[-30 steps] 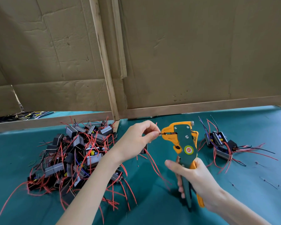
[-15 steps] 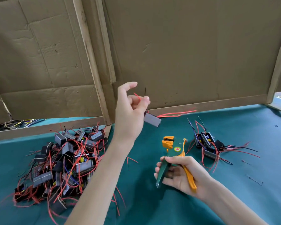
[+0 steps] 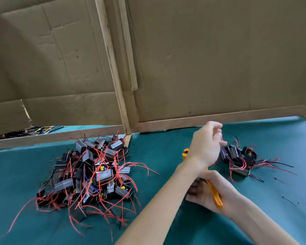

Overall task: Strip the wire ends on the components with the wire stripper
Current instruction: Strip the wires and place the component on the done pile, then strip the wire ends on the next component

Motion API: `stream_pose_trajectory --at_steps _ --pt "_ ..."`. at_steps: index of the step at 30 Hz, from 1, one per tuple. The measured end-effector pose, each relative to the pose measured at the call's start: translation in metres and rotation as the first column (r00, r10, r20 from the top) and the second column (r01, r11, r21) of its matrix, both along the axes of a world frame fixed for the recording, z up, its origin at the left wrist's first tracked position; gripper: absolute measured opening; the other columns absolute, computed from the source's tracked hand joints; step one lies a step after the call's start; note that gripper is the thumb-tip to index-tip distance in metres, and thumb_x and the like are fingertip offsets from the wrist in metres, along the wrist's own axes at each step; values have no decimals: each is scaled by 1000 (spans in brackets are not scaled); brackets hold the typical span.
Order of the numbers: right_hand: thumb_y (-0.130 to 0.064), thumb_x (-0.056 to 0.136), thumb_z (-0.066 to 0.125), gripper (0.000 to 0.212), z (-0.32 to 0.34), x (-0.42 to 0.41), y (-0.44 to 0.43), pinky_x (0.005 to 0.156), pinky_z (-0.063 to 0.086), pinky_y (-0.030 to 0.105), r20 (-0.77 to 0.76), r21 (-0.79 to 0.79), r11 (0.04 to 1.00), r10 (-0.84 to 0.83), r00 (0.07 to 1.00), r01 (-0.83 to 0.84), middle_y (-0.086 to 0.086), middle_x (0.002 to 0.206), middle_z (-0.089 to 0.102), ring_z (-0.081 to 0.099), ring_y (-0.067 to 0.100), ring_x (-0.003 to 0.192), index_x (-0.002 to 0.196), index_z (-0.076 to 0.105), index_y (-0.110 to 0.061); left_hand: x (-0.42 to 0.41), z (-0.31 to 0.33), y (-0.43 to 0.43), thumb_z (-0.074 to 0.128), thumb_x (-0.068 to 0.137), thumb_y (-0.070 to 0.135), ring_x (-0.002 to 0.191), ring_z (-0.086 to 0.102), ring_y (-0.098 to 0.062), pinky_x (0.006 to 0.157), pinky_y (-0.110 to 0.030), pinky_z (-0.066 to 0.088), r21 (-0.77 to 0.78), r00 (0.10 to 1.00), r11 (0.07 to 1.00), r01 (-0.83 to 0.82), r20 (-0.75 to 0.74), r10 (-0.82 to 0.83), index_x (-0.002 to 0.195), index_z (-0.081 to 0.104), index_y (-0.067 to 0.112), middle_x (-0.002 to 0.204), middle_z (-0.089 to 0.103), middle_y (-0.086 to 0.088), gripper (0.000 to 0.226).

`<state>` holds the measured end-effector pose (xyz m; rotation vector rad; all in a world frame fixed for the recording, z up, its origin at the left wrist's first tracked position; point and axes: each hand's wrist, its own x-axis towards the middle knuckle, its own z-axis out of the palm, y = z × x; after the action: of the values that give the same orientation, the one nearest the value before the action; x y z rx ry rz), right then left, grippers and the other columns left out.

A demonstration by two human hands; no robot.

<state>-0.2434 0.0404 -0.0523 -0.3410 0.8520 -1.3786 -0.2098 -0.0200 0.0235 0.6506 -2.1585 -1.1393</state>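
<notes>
Currently my left hand (image 3: 206, 144) hovers, fingers curled, over the small heap of black boxed components with red wires (image 3: 237, 157), and I cannot tell through the blur whether it holds anything, while my right hand (image 3: 208, 192) clasps the orange-handled wire stripper (image 3: 215, 196), head pointing away on the teal table (image 3: 166, 149); the big heap (image 3: 94, 174) lies well left.

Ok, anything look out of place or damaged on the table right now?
Nothing serious. A few loose wire scraps lie on the mat right of the small pile, apart from both piles. The cardboard at far left has a torn edge. The stripper sits in the right hand.
</notes>
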Motion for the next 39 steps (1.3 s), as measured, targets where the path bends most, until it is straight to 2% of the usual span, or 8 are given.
stream_pose_trajectory --at_steps 3,7,12,19,26,29,34,39 --pt "-2 66 65 15 -2 2 -1 64 60 49 23 15 1000 24 999 -25 24 79 64 68 37 68 76 69 8 51 0 -33 28 83 -17 100 66 -24 93 -40 51 -68 998 996 -57 18 59 120 58 9 126 55 -10 54" --pt "-4 71 65 12 -3 1 -3 65 59 50 3 22 1000 11 1000 -11 25 80 65 69 37 69 72 71 7 114 -12 -77 34 72 -20 121 48 -24 102 -32 39 -242 940 949 -201 223 257 119 60 12 127 51 -9 63" --pt "-2 69 66 11 -2 0 -2 67 59 50 2 18 1000 9 1000 -10 25 81 65 69 38 71 73 71 7 154 -23 -105 56 80 13 120 39 -25 100 -41 27 -628 500 778 10 677 540 101 70 24 117 55 -2 28" --pt "-1 66 69 13 -2 -1 -2 68 58 52 24 22 1000 8 1000 -9 27 83 65 68 40 72 75 70 9 157 -33 -103 53 77 25 122 35 -26 107 -45 18 -727 246 658 196 686 685 103 65 16 121 50 -5 30" --pt "-2 62 73 17 -2 -2 -2 69 58 52 38 20 1000 15 999 -16 27 83 65 68 40 73 74 71 9 147 -42 -99 57 85 29 119 38 -26 109 -45 18 -844 138 508 174 532 836 108 61 19 119 50 -5 25" --pt "-2 62 74 17 -1 -2 -2 68 58 51 41 25 1000 13 999 -14 26 83 65 68 40 73 74 71 9 147 -41 -101 57 85 28 118 39 -26 109 -46 18 -846 155 510 155 531 833 100 64 21 117 53 -4 18" --pt "-4 66 71 15 0 -2 -2 67 59 51 50 29 1000 7 999 -9 26 83 64 68 39 72 74 70 8 146 -32 -98 54 83 31 110 44 -22 101 -44 23 -894 411 444 -68 380 829 92 66 14 111 56 -1 23" --pt "-5 70 69 14 0 -2 -3 68 59 51 55 37 999 -2 998 0 25 83 64 68 39 72 74 69 8 138 -6 -95 61 78 39 104 41 -18 90 -38 25 -666 664 618 -417 241 707 76 57 18 103 51 8 21"
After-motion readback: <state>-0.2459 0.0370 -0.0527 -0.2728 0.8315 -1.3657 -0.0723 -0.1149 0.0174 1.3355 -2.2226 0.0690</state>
